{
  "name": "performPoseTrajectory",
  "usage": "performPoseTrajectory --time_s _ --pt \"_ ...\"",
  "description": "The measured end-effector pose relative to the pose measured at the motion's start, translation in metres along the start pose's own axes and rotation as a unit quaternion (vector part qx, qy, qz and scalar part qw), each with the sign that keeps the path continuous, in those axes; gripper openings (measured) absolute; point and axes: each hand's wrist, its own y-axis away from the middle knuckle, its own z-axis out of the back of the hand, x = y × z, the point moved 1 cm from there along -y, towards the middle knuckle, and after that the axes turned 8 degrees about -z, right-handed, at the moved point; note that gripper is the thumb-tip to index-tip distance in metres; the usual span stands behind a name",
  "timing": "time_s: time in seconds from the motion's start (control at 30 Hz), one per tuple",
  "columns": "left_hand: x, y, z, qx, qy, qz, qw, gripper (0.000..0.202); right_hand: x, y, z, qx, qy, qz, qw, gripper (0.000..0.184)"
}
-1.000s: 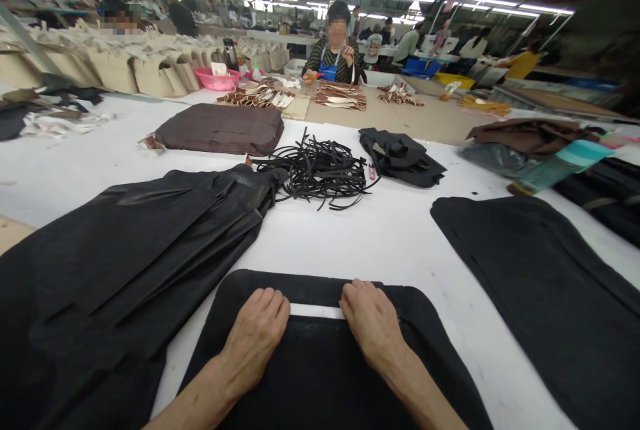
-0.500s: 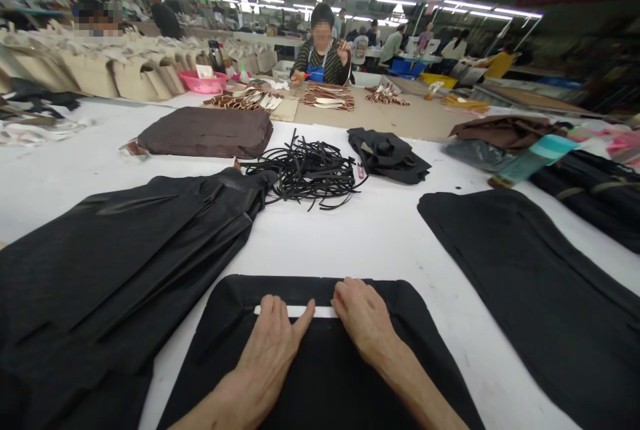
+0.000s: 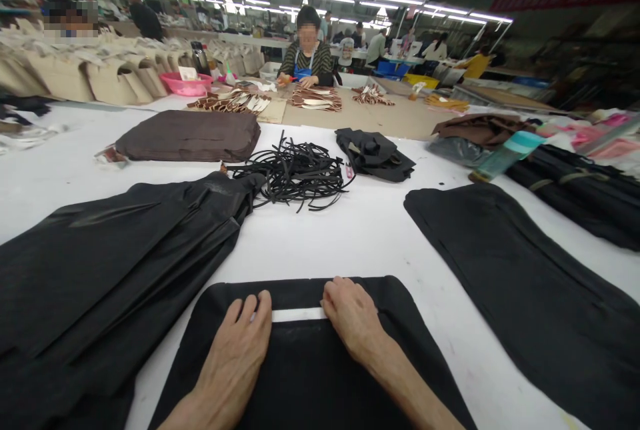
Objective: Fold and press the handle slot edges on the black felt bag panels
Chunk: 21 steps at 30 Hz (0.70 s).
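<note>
In front of me a black leather-like panel with rounded upper corners lies on the white table. A narrow white band crosses it below its far edge; whether this is a strip or a slot I cannot tell. At the band's left end, my left hand rests on the panel with its fingers stretched and slightly apart. My right hand has its fingers curled and bunched on the panel at the band's right end, with the fingertips partly hidden.
Black sheets flank the panel at left and right. Beyond lie thin black straps, a brown stack and folded black pieces. A teal bottle lies at right. Across the table a co-worker handles brown strips.
My left hand has shifted left along the white band, and its thumb no longer sticks out to the right. The right hand stays at the band's right end. The co-worker's raised hand has come down.
</note>
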Motion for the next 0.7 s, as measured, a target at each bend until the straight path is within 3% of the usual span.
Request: performPoseTrajectory --time_s 0.13,0.27,0.33,0.43,0.53,0.7 --pt "-0.021 -0.018 0.003 -0.035 0.067 -0.032 0.997 0.047 0.003 -0.001 -0.001 0.000 -0.004 0.005 1.000 0.016" --pt "-0.043 -0.037 -0.002 -0.020 0.140 -0.065 0.988 0.045 -0.004 0.000 -0.002 0.006 -0.025 0.030 0.999 0.012" --pt "-0.045 -0.041 -0.004 -0.012 0.142 -0.060 0.988 0.046 -0.012 0.003 0.001 0.012 -0.068 0.063 0.996 0.008" --pt "-0.042 -0.040 -0.005 -0.006 0.141 -0.056 0.988 0.049 -0.030 0.008 0.006 0.005 -0.114 0.079 0.990 0.017" --pt "-0.041 -0.038 -0.005 -0.009 0.133 -0.056 0.989 0.050 -0.049 0.013 0.009 -0.002 -0.079 0.065 0.995 0.009" --pt "-0.048 -0.037 -0.009 -0.041 0.088 -0.050 0.994 0.046 -0.067 0.017 0.011 -0.028 -0.028 0.047 0.998 0.014"
